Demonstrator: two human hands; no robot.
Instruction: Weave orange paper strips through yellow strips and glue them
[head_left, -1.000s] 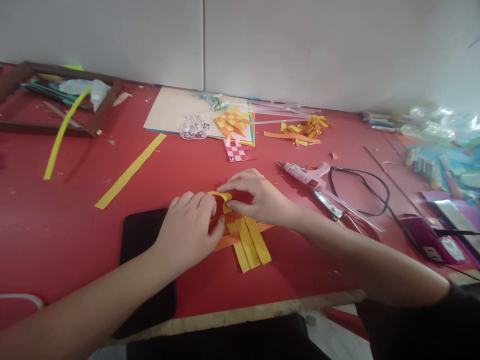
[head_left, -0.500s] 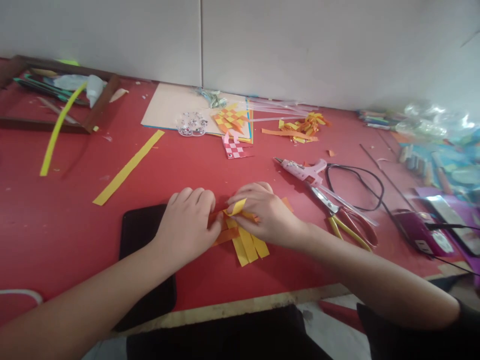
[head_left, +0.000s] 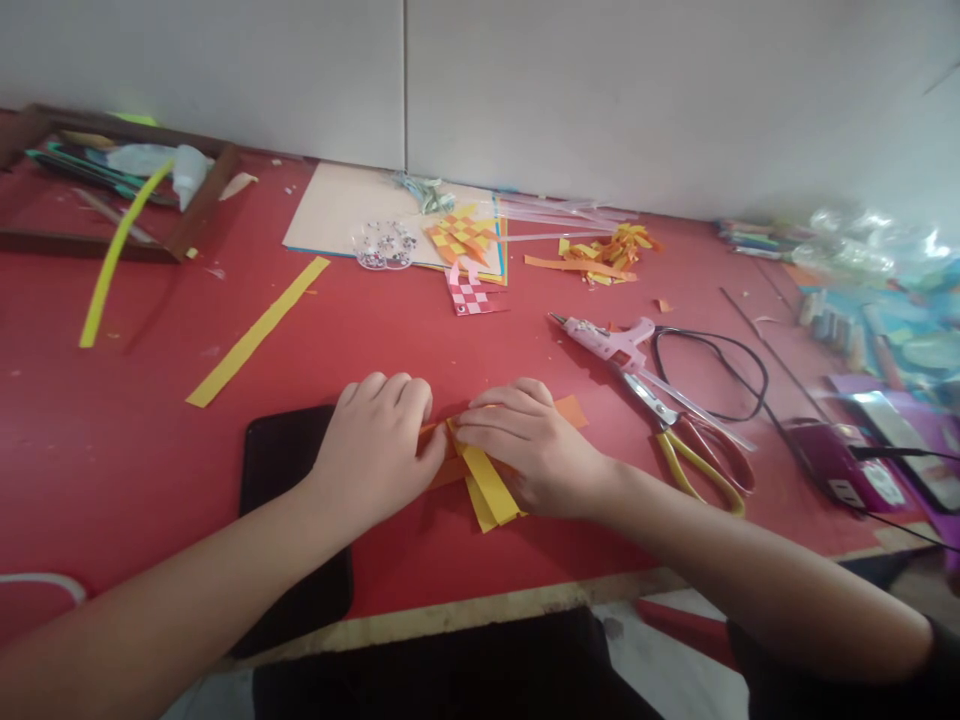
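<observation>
In front of me is a small weave of yellow paper strips (head_left: pixel 487 485) and orange paper strips (head_left: pixel 444 472), partly hidden under my hands. My left hand (head_left: pixel 386 430) is closed at its left side, fingers curled, with the thumb against the orange strips. My right hand (head_left: pixel 536 440) bends over the weave from the right, its fingertips pressed on the top of a folded yellow strip. An orange end (head_left: pixel 573 410) sticks out beyond the right knuckles. Beneath my left forearm lies a black phone-like slab (head_left: pixel 281 455).
A pink glue gun (head_left: pixel 611 342) and scissors (head_left: pixel 686 435) lie to the right. One loose yellow strip (head_left: pixel 255 335) rests at left. Farther back are a pink woven paper fish (head_left: pixel 469 292), paper sheets (head_left: pixel 330 210), orange scraps (head_left: pixel 607 255) and a wooden frame (head_left: pixel 206 205).
The raised yellow strip between my hands has been folded down toward me over the weave. My right fingers have flattened onto it; my left hand has barely moved.
</observation>
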